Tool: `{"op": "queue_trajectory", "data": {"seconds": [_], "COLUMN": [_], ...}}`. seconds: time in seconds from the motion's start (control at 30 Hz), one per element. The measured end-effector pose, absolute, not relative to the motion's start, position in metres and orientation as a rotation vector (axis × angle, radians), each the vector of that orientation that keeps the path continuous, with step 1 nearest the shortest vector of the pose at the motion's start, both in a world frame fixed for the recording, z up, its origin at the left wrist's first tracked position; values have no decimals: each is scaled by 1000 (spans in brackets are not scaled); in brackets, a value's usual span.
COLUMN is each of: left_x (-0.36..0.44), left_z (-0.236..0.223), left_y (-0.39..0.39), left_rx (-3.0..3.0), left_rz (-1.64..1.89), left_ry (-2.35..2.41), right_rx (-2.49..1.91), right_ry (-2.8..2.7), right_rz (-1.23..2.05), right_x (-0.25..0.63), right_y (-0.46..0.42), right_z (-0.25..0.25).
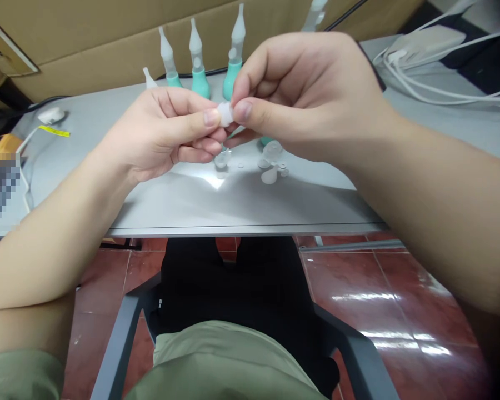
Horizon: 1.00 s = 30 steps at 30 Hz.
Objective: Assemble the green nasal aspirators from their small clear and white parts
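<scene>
Above the middle of the grey table, my left hand (166,128) and my right hand (304,94) meet at a small translucent white plastic piece (225,114). Thumb and forefinger of each hand pinch it from opposite sides, and the fingertips cover part of it. Below the hands lie several small clear and white parts, among them a round white piece (269,176) and a clear cup-like part (222,159). Behind stand several bulb aspirators with green bases and pointed white tips, one of them (200,78) just beyond my left hand.
A cardboard sheet (108,39) closes off the table's back. White cables and a white adapter (429,47) lie at the right. A white plug-like item (51,115) and a yellow object (2,149) sit at the left. The table's front edge (241,230) is close to my lap.
</scene>
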<state>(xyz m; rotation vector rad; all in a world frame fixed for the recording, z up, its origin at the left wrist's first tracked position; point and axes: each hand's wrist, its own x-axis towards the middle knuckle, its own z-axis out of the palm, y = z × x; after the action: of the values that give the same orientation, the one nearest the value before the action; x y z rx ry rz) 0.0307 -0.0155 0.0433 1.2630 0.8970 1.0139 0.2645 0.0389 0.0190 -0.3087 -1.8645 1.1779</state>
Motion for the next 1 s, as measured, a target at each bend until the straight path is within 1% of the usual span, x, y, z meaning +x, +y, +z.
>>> {"op": "queue_trajectory", "data": {"seconds": [0.2,0.57,0.67,0.77,0.87,1.0], "left_x": [29,31,31,31,32,30], "left_z": [44,47,46,46,46,44], "left_y": [-18,-15,-16,-15,-15,-15], "left_rx": [1286,1286,1288,1282,1269,1258], "left_rz": [1022,1044,1048,1051,1052,1058], "left_ry": [929,956,938,922,923,916], "right_rx": [-388,-366,-400,-546,-632,-574], "right_ry": [-1895,-1738,-1785,-1818,-1801,-1747], "right_rz": [1221,1134,978,840,984,1152], "right_x": [268,264,268,268,262,248], "right_y": [35,28,29,28,22,10], "right_z": [24,20,14,13,18,29]}}
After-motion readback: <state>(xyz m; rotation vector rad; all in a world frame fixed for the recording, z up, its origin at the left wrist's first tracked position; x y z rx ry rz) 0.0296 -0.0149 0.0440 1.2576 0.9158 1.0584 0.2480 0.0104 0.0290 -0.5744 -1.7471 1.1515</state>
